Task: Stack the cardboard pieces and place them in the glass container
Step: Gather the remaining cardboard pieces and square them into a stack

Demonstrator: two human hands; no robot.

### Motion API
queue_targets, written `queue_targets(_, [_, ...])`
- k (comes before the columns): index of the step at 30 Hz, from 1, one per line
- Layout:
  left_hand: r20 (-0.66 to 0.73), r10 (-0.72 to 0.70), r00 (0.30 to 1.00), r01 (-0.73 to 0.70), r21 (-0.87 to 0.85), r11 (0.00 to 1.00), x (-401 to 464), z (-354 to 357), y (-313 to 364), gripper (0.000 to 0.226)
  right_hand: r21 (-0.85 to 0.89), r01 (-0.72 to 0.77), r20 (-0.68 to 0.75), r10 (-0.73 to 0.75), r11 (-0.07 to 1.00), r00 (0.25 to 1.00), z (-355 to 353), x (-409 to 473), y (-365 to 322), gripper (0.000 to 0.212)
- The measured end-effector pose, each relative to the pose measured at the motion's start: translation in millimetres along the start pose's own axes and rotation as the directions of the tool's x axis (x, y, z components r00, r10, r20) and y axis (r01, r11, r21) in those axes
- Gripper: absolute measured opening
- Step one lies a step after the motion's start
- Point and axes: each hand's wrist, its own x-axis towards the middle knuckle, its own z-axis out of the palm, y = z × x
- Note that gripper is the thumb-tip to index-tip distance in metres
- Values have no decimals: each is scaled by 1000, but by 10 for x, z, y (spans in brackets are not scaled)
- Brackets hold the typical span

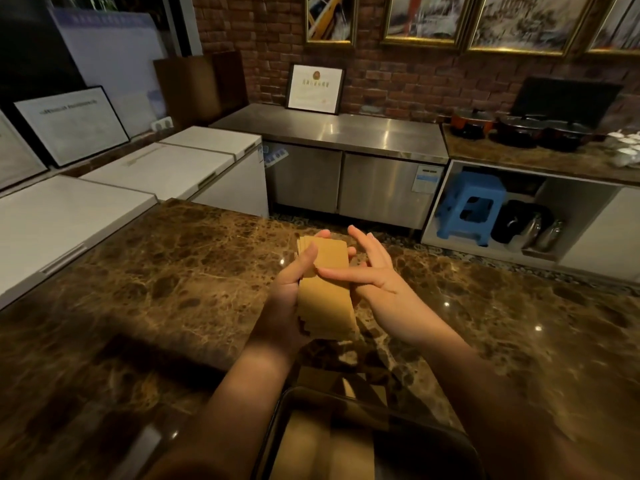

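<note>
A stack of tan cardboard pieces [327,292] is held above the brown marble counter [156,289]. My left hand [289,299] grips the stack from the left, thumb on top and fingertips showing past its far edge. My right hand [374,271] is beside the stack on the right, fingers spread and straight, thumb touching the top card. The glass container [415,441] sits at the near edge between my forearms. It is dark and see-through, and cardboard pieces [311,448] lie inside it on the left.
White chest freezers [69,220] line the left side. A steel cabinet [346,157] stands behind the counter, across a floor gap. A blue stool [471,206] and kettles sit under a shelf at right, with pots [519,128] above.
</note>
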Motion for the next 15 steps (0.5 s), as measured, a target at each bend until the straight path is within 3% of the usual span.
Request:
queue_targets(4, [-15,-5,1000,4,-60,998,-25,-125,-177,63,-2,-67,151,67,998,986,-105,83,-47,56])
queue_targets(7, [-67,-11,998,12,18,1000,-63,-166,-176,66,257,-56,188,7,965,982,-43,7,29,49])
queue_targets(8, [-92,4,996,2,66,998,-89,-153,-127,64,369,-56,167,-7,928,986,9,-27,65,48])
queue_targets(10, [-112,-18,994,3,-134,991,-107,-275,-25,58,636,-81,113,11,767,994,120,-88,203,52])
queue_targets(11, [-93,18,995,-36,-195,980,-116,-379,23,48,745,-116,87,77,657,993,169,-113,300,53])
queue_targets(12, [-110,24,994,-50,-238,970,-111,-439,60,39,777,-145,58,159,613,986,185,-124,384,52])
queue_targets(13, [-170,72,983,-107,-206,973,-130,-449,75,37,715,-183,26,236,674,971,187,-125,448,49])
queue_targets(15, [-189,107,976,-132,-127,983,-124,-512,115,43,262,-306,40,306,915,951,182,-126,516,35])
